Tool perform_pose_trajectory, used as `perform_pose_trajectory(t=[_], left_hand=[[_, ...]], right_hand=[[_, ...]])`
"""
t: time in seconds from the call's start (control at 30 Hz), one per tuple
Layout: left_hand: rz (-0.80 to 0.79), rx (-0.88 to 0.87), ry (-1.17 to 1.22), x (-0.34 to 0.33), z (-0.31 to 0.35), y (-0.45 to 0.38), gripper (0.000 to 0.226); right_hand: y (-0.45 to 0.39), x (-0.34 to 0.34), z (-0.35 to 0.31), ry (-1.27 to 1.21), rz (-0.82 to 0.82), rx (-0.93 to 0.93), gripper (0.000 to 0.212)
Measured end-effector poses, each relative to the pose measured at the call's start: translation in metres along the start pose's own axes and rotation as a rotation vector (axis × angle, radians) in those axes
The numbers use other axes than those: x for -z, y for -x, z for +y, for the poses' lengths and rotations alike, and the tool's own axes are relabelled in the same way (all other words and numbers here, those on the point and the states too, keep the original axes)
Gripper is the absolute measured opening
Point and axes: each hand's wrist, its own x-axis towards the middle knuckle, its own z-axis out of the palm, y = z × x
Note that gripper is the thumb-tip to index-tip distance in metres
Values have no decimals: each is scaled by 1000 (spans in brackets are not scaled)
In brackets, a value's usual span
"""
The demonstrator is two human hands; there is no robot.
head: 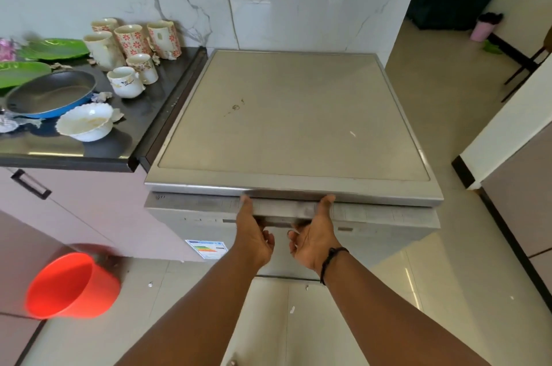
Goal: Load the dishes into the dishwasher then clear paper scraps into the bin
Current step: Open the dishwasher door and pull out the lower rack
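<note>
A steel dishwasher (292,114) stands in front of me with its door closed. Both hands are at the recessed door handle (283,220) under the top edge. My left hand (254,231) and my right hand (313,234) are palm up, fingers curled up into the handle, thumbs on the door's upper strip. On the black counter (143,123) to the left stand several flowered mugs (131,40), a white cup (125,81), a white scalloped bowl (86,122), a blue pan (50,93) and green plates (56,49). Crumpled paper scraps (101,96) lie among them.
A red bucket (71,285) sits on the tiled floor at the lower left by the pink cabinet (74,207). Small paper bits (292,309) dot the floor. A white partition (507,129) stands on the right. A pink bin (482,28) and dark furniture are far back right.
</note>
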Motion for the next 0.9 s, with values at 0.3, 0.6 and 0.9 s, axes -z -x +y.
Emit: perform_pose_trajectory(t=[0.3, 0.6, 0.9], left_hand=[[298, -205, -654, 85, -48, 53, 107], [381, -807, -1775, 112, -14, 54, 127], [-34, -891, -2145, 173, -12, 64, 90]], right_hand=[[63, 71, 37, 812, 43, -119, 87], [78, 49, 43, 2220, 423, 867, 43], [76, 75, 78, 2103, 194, 597, 76]])
